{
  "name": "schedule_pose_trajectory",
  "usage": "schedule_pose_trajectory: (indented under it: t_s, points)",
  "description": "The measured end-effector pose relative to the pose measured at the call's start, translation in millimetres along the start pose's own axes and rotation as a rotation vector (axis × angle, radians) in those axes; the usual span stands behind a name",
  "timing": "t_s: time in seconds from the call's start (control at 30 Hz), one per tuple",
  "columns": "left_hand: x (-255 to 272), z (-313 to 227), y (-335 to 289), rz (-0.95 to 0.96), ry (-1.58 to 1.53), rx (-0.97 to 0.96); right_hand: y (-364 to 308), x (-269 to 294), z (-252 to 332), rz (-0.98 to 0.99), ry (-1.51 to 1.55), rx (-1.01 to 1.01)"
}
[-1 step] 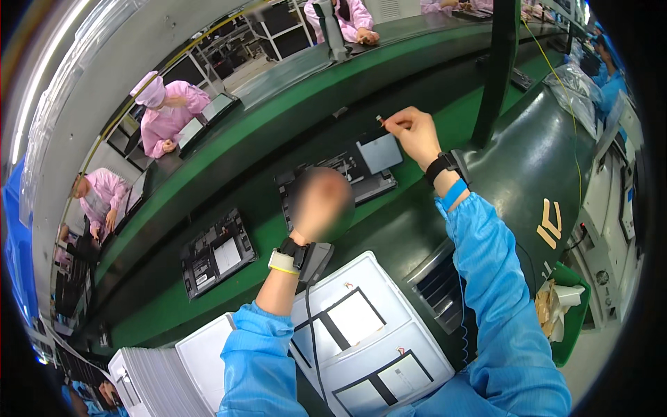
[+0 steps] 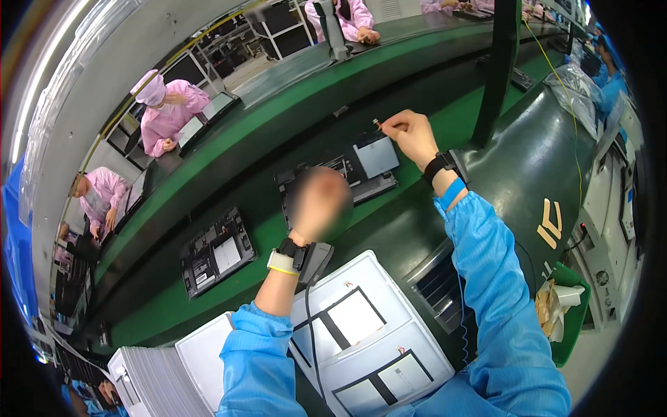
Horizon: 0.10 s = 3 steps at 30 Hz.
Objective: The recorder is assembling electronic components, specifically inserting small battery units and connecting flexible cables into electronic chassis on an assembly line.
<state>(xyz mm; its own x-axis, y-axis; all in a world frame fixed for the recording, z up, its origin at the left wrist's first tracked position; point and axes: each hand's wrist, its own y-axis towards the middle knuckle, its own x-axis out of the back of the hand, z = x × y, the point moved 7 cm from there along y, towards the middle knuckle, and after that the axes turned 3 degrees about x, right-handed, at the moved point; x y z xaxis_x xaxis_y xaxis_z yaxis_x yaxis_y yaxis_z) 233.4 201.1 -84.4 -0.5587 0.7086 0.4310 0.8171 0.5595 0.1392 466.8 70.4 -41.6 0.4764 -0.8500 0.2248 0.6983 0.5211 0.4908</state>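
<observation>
An opened laptop base lies on the green work surface ahead of me. My left hand is over its left part; a blur smears the fingers and whatever they may hold. A flat battery pack with a grey cell and black edging sits over the right part of the base. My right hand is closed in a pinch on a small cable connector, pale with reddish wires, just above the battery pack.
Another opened laptop base lies to the left. Nearer me, a white tray holds more battery packs, beside stacked white trays. A green bin stands at right, below tan strips. A dark post rises beyond my right hand.
My right hand has shifted slightly left with the cable connector, and the battery pack has moved slightly left too. My left hand stays put.
</observation>
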Motion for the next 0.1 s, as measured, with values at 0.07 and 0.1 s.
schedule_pose_trajectory:
  t_s: [0.07,0.1]
  points:
    - [6,-2,-2,0.029,-0.068,-0.018,-5,-19,0,0.108,-0.108,-0.035]
    - [14,-7,-6,0.02,-0.046,-0.016,-7,-20,0,0.11,-0.107,-0.037]
